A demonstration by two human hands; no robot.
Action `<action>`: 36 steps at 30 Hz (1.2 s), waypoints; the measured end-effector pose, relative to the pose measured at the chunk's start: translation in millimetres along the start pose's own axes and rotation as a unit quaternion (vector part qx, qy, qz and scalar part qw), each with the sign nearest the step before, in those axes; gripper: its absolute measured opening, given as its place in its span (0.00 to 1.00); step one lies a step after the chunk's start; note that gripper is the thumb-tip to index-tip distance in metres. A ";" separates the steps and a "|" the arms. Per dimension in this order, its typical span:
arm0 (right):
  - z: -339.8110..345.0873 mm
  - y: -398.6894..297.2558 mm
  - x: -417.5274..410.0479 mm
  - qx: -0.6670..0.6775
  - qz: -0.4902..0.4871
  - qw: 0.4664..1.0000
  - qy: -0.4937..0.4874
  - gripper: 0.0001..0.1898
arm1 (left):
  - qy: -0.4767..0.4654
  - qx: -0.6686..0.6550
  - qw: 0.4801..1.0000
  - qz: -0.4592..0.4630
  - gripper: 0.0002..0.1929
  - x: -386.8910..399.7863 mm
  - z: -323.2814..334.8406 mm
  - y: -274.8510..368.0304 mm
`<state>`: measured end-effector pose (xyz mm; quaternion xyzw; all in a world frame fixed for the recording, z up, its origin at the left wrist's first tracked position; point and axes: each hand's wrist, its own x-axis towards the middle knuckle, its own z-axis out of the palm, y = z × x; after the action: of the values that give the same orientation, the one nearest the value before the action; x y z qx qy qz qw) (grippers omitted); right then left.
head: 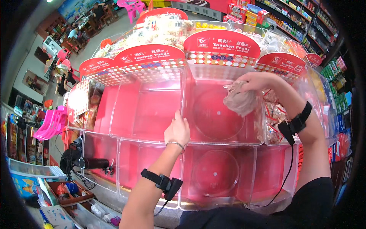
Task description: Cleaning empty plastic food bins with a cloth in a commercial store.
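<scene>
My right hand [251, 81] grips a crumpled beige cloth [241, 100] above a clear plastic bin [197, 126] over a red base with a circular outline. My left hand [177, 130] lies at the divider between that bin and the wide clear bin [157, 111] on its left. One finger points forward and the others are curled; whether they grip the divider cannot be told. Just right of the cloth, wrapped snacks with red ties [274, 120] fill another bin.
Red printed header boards [223, 43] stand behind the bins, with packaged snacks [160, 28] beyond. A front row includes another clear bin [215, 186]. A black cylinder [94, 163] and cables lie at left. Stacked pink chairs [53, 123] and stocked shelves [288, 17] flank the display. People sit far left.
</scene>
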<state>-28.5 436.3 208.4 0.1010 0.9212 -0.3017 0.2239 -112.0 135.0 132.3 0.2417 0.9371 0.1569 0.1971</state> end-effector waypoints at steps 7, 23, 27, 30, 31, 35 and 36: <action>24.6 47.5 97.1 -0.078 -0.088 0.992 0.040 0.18 | 0.025 -0.004 1.000 0.017 0.23 3.8 3.3 1.5; 135.1 -9.0 187.2 -0.258 0.071 0.950 0.160 0.20 | 0.019 -0.003 1.000 0.010 0.23 2.5 6.2 -1.4; 121.8 22.6 164.7 -0.343 0.067 0.931 0.102 0.15 | 0.031 -0.009 0.999 0.023 0.23 2.0 7.0 -2.4; 105.3 36.4 137.5 -0.343 0.168 0.923 0.045 0.16 | 0.028 -0.023 0.999 0.014 0.22 1.5 3.4 -3.0; 95.4 37.8 125.1 -0.287 0.173 0.941 0.041 0.18 | 0.024 -0.014 1.000 0.014 0.22 1.9 4.1 -3.9; 81.8 58.7 108.5 -0.224 0.238 0.944 -0.035 0.19 | 0.023 -0.013 1.000 0.017 0.22 1.8 5.8 -6.9; 82.5 91.1 109.4 -0.218 0.247 0.942 -0.059 0.19 | 0.022 -0.018 0.999 0.025 0.22 1.8 6.2 -2.1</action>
<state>-66.5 464.9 50.9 0.2558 0.8958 -0.0344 0.3619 -111.5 135.4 125.6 0.2583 0.9318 0.1840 0.1763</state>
